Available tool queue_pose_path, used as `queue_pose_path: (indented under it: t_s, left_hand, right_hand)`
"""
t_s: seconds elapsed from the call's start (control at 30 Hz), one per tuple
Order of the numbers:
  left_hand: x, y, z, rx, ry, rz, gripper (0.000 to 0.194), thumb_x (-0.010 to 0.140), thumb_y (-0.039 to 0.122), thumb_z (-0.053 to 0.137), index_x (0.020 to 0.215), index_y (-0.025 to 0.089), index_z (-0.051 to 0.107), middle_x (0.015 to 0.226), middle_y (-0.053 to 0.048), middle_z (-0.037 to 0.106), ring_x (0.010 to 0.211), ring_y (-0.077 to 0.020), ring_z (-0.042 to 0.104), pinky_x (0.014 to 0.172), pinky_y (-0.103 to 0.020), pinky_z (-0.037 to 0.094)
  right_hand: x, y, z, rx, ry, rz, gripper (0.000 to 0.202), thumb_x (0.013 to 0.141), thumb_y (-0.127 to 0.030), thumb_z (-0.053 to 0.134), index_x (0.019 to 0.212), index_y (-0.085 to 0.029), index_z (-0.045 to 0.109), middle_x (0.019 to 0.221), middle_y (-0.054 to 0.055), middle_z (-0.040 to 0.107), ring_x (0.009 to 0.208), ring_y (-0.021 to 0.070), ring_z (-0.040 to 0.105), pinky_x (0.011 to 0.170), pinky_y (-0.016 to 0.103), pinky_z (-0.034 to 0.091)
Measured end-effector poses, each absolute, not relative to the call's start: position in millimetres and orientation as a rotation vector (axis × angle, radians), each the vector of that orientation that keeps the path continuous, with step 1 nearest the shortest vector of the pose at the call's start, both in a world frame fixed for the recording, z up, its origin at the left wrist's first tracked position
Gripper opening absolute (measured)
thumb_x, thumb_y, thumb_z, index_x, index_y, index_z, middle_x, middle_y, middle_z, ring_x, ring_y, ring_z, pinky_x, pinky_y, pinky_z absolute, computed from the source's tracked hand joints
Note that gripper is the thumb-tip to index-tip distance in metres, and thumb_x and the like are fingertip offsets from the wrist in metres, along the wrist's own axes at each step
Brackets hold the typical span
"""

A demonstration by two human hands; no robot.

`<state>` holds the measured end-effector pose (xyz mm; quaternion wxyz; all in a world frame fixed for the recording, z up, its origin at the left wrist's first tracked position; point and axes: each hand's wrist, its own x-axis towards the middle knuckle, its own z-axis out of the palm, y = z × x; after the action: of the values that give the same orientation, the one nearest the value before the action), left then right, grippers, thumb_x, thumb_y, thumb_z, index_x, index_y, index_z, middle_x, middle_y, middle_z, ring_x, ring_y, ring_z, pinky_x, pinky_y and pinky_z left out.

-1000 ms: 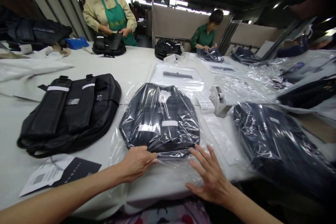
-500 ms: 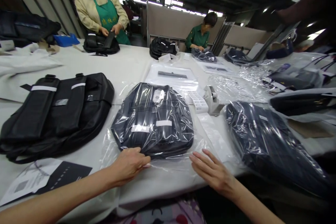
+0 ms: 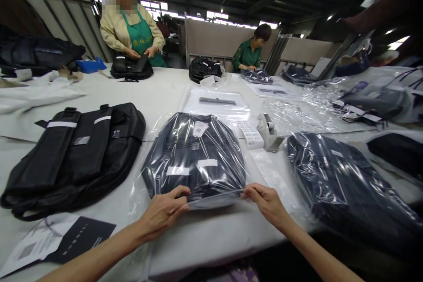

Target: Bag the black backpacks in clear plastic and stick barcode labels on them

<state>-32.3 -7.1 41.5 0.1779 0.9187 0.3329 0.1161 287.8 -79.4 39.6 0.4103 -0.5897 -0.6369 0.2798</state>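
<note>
A black bag (image 3: 185, 154) lies inside a clear plastic bag (image 3: 228, 158) in front of me on the white-covered table. Two white strips cross its straps and a white tag shows through the film near its top. At the near left edge, my left hand (image 3: 167, 209) is closed on the plastic bag's open end. My right hand (image 3: 264, 200) pinches the same plastic at the near right corner, and the film's edge is stretched between both hands. Left of it rests an unwrapped black bag (image 3: 82, 145) with two wide straps.
A tape dispenser (image 3: 269, 132) and a label roll (image 3: 250, 134) stand behind the wrapped bag. On the right lies another plastic-covered dark bag (image 3: 333, 172). Black and white cards (image 3: 82, 235) are at the near left. Two co-workers handle bags across the table.
My right hand has gone from open fingers beside the plastic to a pinch on its corner. The plastic's near edge is now folded up and taut. The view has tilted up slightly.
</note>
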Motion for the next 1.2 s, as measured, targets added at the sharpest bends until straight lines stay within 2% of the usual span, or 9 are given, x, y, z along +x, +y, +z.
queue_pose_path:
  t_s: [0.27,0.4,0.5,0.63,0.77,0.97,1.07,1.13,1.2]
  left_hand:
    - [-10.4,4.9,48.9,2.378,1.256,0.360,0.048,0.097,0.043,0.024,0.067,0.019,0.053,0.078,0.001,0.056,0.065,-0.0129,0.054,0.062,-0.025,0.034]
    - [-7.9,11.5,45.8,2.385,1.294,0.301,0.046,0.096,0.043,0.024,0.068,0.018,0.051,0.073,0.000,0.056,0.064,-0.0149,0.056,0.061,-0.025,0.034]
    - [-8.4,13.0,43.9,2.358,1.301,0.294,0.043,0.096,0.044,0.025,0.070,0.019,0.049,0.070,0.000,0.056,0.064,-0.0156,0.057,0.060,-0.025,0.034]
    - [-9.8,14.6,43.5,2.320,1.265,0.281,0.042,0.095,0.045,0.026,0.070,0.019,0.049,0.069,0.000,0.057,0.063,-0.0151,0.057,0.059,-0.025,0.033]
    - [-11.2,16.7,42.6,2.306,1.227,0.296,0.044,0.095,0.045,0.026,0.069,0.018,0.049,0.070,0.000,0.057,0.063,-0.0145,0.056,0.060,-0.026,0.032]
    - [-9.8,15.6,44.8,2.320,1.245,0.311,0.046,0.095,0.044,0.027,0.063,0.017,0.046,0.069,0.001,0.054,0.061,-0.0137,0.054,0.057,-0.025,0.030]
    - [-10.9,13.7,50.4,2.315,1.232,0.294,0.045,0.095,0.044,0.028,0.064,0.017,0.049,0.070,0.000,0.055,0.063,-0.0143,0.054,0.056,-0.024,0.030]
    - [-13.3,11.9,53.3,2.277,1.202,0.298,0.041,0.094,0.044,0.030,0.072,0.018,0.053,0.072,0.001,0.057,0.064,-0.0144,0.055,0.057,-0.023,0.032]
    - [-15.0,10.4,54.6,2.238,1.152,0.314,0.039,0.094,0.044,0.032,0.075,0.018,0.056,0.074,0.001,0.058,0.066,-0.0136,0.055,0.057,-0.022,0.034]
  right_hand:
    - [304.7,-58.0,45.2,-1.879,-1.524,0.605,0.040,0.075,-0.052,0.059,0.054,-0.017,0.063,0.044,-0.002,0.055,0.046,0.0131,0.051,0.050,0.024,0.038]
    - [328.5,-63.5,57.6,-1.697,-1.641,0.956,0.033,0.078,-0.045,0.055,0.068,-0.015,0.064,0.061,-0.001,0.061,0.057,0.0125,0.054,0.053,0.022,0.039]
    - [333.1,-67.7,58.4,-1.668,-1.566,0.908,0.033,0.080,-0.045,0.053,0.075,-0.016,0.066,0.061,-0.002,0.059,0.056,0.0115,0.051,0.053,0.022,0.039]
    - [343.0,-59.1,34.5,-1.793,-1.479,0.552,0.033,0.074,-0.048,0.060,0.066,-0.018,0.068,0.049,-0.004,0.053,0.048,0.0104,0.045,0.048,0.022,0.033]
    - [383.0,-55.9,20.2,-1.891,-1.694,0.145,0.043,0.079,-0.056,0.052,0.068,-0.019,0.070,0.056,0.000,0.061,0.053,0.0134,0.053,0.054,0.024,0.033]
    - [350.3,-85.6,71.7,-1.930,-1.110,-0.440,0.040,0.087,-0.050,0.042,0.085,-0.017,0.063,0.066,0.006,0.064,0.058,0.0197,0.057,0.054,0.029,0.039]
    - [263.7,-78.2,85.6,-1.333,-1.783,-0.030,0.027,0.088,-0.037,0.046,0.106,-0.019,0.057,0.094,0.008,0.065,0.084,0.0197,0.061,0.074,0.029,0.048]
    - [211.9,-58.4,83.2,-1.057,-2.117,0.221,0.041,0.087,-0.033,0.050,0.125,-0.018,0.045,0.114,0.011,0.059,0.103,0.0218,0.055,0.087,0.033,0.045]
    - [180.1,-31.6,73.3,-1.001,-2.312,0.394,0.048,0.085,-0.032,0.055,0.129,-0.019,0.041,0.112,0.010,0.060,0.100,0.0222,0.053,0.087,0.036,0.044]
